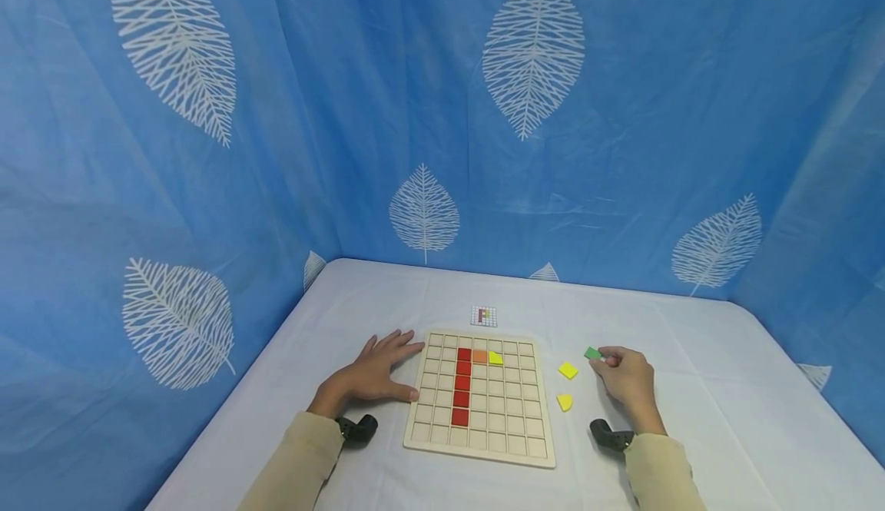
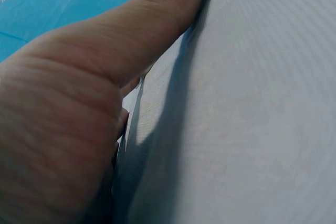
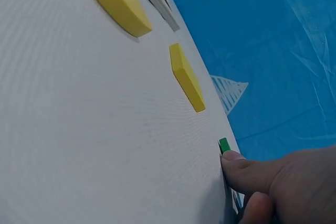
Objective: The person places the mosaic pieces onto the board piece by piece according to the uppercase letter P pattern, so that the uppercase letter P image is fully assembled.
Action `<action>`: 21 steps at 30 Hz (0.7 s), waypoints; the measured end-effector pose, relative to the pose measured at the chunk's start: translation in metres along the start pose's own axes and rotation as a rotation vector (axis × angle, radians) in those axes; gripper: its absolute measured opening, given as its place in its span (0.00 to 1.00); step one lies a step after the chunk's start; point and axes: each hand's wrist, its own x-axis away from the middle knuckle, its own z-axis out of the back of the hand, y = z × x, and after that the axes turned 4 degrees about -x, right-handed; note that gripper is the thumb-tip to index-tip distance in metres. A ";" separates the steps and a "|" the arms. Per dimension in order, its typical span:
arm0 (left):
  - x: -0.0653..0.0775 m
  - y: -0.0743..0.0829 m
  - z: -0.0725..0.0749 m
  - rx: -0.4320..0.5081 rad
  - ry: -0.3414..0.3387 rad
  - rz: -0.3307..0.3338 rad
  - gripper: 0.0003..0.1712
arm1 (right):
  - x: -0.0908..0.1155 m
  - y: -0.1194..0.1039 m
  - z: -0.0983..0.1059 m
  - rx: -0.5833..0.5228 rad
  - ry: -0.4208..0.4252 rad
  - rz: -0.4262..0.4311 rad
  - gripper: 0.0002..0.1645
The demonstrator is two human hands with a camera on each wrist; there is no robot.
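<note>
A wooden grid board (image 1: 496, 442) lies on the white table. Several red tiles (image 1: 461, 399) form a column in it, with an orange tile (image 1: 480, 356) and a yellow tile (image 1: 495, 358) to the right of the top one. Fingers spread, my left hand (image 1: 376, 369) touches the board's left edge with thumb and fingertips. To the right of the board, my right hand (image 1: 629, 379) pinches a small green tile (image 1: 592, 353) at the table surface. Its thumb partly covers the green tile in the right wrist view.
Two loose yellow tiles, one squarish (image 1: 568, 370) and one with a rounded side (image 1: 565, 403), lie between the board and my right hand. Behind the board is a small printed card (image 1: 484, 316) with a coloured grid. A blue leaf-patterned curtain (image 1: 608, 157) surrounds the table's far sides.
</note>
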 end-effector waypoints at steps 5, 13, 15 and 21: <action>0.000 -0.001 -0.002 0.001 -0.006 0.014 0.57 | 0.000 0.001 -0.003 -0.002 0.018 0.005 0.21; 0.001 -0.002 0.000 0.005 -0.010 0.012 0.57 | -0.001 0.002 -0.002 -0.033 -0.012 -0.013 0.22; 0.001 -0.001 0.001 0.006 -0.013 0.010 0.57 | -0.001 0.001 -0.001 -0.046 -0.038 -0.015 0.23; 0.000 0.000 0.002 0.005 -0.009 0.005 0.57 | 0.003 -0.010 0.009 -0.083 -0.092 0.013 0.25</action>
